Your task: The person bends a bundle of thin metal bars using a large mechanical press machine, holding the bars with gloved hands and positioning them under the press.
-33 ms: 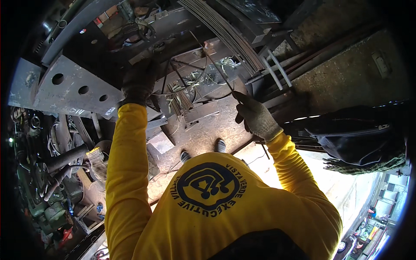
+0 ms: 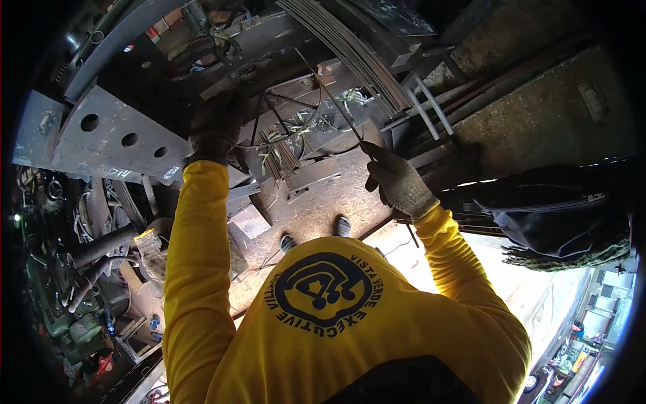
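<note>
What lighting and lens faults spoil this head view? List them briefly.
Head view: fisheye bends the holed steel plate near a black rim; sunlit pavement glares white at lower right; left hand sits in deep shadow; right hand and thin rod stay sharp.

You are in a vehicle repair workshop. Above you there is a steel frame plate [image 2: 101, 135] with holes and a leaf spring [image 2: 356, 50]. Engine parts [image 2: 74, 283] lie on a dirty concrete floor [image 2: 316, 202].
</note>
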`<state>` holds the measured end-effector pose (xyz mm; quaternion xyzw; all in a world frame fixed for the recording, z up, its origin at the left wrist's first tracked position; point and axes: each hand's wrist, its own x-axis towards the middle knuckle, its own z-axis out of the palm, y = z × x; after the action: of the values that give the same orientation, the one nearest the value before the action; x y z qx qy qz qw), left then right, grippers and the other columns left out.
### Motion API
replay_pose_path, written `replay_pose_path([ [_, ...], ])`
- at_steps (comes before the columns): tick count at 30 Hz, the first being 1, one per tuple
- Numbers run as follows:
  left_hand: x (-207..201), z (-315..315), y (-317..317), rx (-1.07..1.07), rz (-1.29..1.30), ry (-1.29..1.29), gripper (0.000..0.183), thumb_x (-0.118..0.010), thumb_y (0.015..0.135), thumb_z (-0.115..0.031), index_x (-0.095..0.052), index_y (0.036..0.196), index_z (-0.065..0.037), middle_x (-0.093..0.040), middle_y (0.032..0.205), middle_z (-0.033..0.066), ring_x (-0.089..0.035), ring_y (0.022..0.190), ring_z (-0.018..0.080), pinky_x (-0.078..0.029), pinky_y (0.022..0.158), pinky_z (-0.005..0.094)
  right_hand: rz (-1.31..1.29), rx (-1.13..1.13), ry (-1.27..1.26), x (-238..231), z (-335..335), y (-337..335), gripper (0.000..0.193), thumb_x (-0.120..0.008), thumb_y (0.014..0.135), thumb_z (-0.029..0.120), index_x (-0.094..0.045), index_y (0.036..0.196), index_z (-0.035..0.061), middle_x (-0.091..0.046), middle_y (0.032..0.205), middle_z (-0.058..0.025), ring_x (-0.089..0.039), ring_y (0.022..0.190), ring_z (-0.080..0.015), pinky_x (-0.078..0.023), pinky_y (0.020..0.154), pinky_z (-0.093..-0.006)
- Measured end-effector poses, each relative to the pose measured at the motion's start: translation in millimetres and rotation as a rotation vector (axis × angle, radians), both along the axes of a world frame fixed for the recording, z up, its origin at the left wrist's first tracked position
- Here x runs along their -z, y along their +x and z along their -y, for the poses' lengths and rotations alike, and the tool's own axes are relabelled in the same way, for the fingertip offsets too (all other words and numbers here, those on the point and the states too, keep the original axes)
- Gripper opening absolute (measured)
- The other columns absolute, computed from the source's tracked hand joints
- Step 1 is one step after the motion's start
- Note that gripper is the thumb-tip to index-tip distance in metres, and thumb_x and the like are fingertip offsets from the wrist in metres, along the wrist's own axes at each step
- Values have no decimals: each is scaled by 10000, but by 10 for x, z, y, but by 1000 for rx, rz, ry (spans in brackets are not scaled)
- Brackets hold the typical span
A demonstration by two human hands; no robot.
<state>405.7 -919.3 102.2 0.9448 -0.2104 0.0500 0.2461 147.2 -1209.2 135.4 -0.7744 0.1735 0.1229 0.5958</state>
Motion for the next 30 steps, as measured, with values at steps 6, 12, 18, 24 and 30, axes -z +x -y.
replay_pose_path([
  [6,-78,37,-50,-23,-40,8,447,-476,1006,-452,-696,1140,-88,-702,1132,186,-651,1092,384,-503,936,463,40,1,71,131,57,-15,507,-495,1044,230,-434,1519,64,-680,789,-64,-588,542,-82,-501,499,-236],
  [12,5,15,-7,-24,-1,-2,434,-482,1003,-449,-695,1138,-95,-701,1117,190,-653,1076,386,-506,924,469,62,30,163,165,97,9,486,-506,1036,225,-475,1496,71,-661,765,-55,-552,513,-76,-467,468,-231],
  [18,24,2,3,-20,18,7,428,-481,1000,-454,-696,1127,-106,-700,1119,188,-652,1073,390,-510,916,475,24,102,129,171,57,41,454,-515,1010,228,-557,1438,83,-628,722,-43,-492,463,-75,-417,434,-230],
  [24,51,-10,34,-29,3,30,414,-483,994,-463,-697,1118,-132,-702,1123,177,-653,1071,388,-511,914,475,13,119,159,179,51,50,457,-521,1004,231,-561,1436,86,-618,705,-40,-486,463,-73,-406,430,-229],
  [30,53,-4,16,-26,8,-10,391,-499,992,-448,-699,1109,-134,-704,1113,175,-658,1063,385,-515,907,475,23,105,150,149,44,46,462,-517,1004,226,-555,1440,79,-616,707,-41,-482,464,-76,-408,434,-228],
])
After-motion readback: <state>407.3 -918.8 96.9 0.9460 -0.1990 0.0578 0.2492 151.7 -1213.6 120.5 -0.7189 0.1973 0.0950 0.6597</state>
